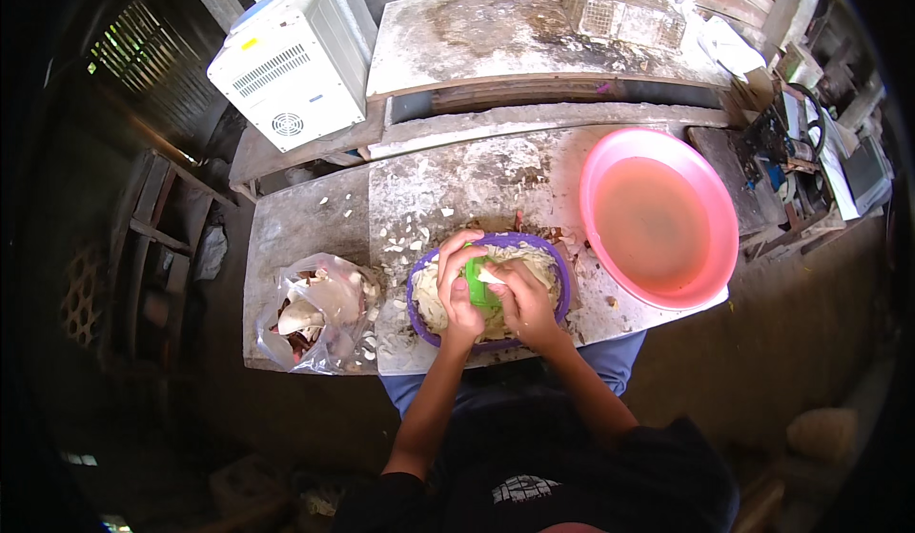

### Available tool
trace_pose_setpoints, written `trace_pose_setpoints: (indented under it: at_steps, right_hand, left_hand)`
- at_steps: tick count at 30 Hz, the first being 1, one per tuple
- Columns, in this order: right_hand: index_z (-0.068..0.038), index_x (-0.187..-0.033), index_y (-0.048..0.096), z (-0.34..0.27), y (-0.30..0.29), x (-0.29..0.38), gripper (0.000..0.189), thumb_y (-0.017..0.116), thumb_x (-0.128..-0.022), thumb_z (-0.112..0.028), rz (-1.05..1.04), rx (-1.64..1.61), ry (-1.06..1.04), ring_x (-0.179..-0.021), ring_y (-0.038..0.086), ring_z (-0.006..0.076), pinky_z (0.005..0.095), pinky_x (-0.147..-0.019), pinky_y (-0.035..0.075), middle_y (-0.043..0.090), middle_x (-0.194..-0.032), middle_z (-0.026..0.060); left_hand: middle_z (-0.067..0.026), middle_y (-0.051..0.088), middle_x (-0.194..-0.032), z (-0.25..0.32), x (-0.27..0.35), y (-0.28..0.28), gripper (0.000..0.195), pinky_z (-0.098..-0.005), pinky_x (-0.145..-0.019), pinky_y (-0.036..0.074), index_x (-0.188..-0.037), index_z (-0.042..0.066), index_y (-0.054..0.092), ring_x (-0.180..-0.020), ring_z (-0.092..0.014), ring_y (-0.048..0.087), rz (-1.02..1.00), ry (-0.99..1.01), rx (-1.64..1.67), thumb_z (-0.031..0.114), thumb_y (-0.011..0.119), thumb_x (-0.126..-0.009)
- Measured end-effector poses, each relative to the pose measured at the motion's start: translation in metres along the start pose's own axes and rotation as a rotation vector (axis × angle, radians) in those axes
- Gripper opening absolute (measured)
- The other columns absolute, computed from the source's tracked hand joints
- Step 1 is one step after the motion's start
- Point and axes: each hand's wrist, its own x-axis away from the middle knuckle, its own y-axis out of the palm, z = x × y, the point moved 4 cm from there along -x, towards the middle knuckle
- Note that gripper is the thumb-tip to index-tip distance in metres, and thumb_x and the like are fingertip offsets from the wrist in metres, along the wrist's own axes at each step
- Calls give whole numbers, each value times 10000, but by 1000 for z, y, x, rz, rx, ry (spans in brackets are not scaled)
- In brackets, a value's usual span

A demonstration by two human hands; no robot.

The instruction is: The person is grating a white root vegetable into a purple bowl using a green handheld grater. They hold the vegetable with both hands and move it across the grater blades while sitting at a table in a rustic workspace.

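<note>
My left hand (pixel 460 290) grips a bright green plastic tool (pixel 477 283), perhaps a slicer, over a purple oval basin (pixel 565 286). Pinched in the fingers of my right hand (pixel 525 301) is a small pale piece of food (pixel 487 276), held against the green tool. Thin whitish slices (pixel 429 294) fill much of the basin beneath both hands. The tool's working face is partly hidden by my fingers.
A clear plastic bag (pixel 332 304) with peels stands left; scattered pale flakes lie around it. On the right is a pink basin (pixel 725 247) of cloudy water. Beyond the worn table (pixel 465 168) are a white appliance (pixel 286 68) and a wire cage (pixel 622 15).
</note>
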Motion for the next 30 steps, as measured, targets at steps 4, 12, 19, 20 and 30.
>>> trace_pose_setpoints:
  at_steps: [4,12,19,20,30]
  right_hand:
    - [-47,-1025,566,8,3,3,239,526,-793,-9,44,-28,-89,-715,549,296,355,-616,443,545,-846,138]
    - [-20,-986,569,15,0,14,194,537,-795,-1,18,74,69,-698,552,284,327,-606,442,550,-825,136]
    - [3,-963,551,32,4,13,176,547,-788,20,78,-42,-15,-709,550,282,320,-627,435,536,-816,158]
    - [-3,-965,562,47,3,23,172,543,-794,5,34,42,63,-703,547,287,332,-619,431,534,-808,155]
    - [14,-969,547,-3,2,0,159,534,-812,-5,93,-128,-57,-696,543,274,320,-622,431,542,-838,143]
  left_hand:
    - [-210,503,-1051,-2,-4,2,539,-396,-863,365,-896,-54,546,-991,-307,480,-8,-5,-11,396,249,-879]
    - [-205,507,-1032,0,-3,1,552,-390,-860,366,-890,-47,551,-978,-301,485,-16,13,-11,412,245,-881]
    - [-202,507,-1034,-8,-7,7,571,-381,-863,365,-895,-44,555,-976,-292,490,31,-26,21,433,244,-877]
    - [-201,506,-1033,-8,-9,6,569,-377,-861,367,-897,-42,556,-981,-288,488,34,18,20,429,239,-875]
    - [-201,505,-1021,-3,-7,6,547,-385,-849,370,-879,-56,548,-971,-292,484,-6,2,16,397,242,-874]
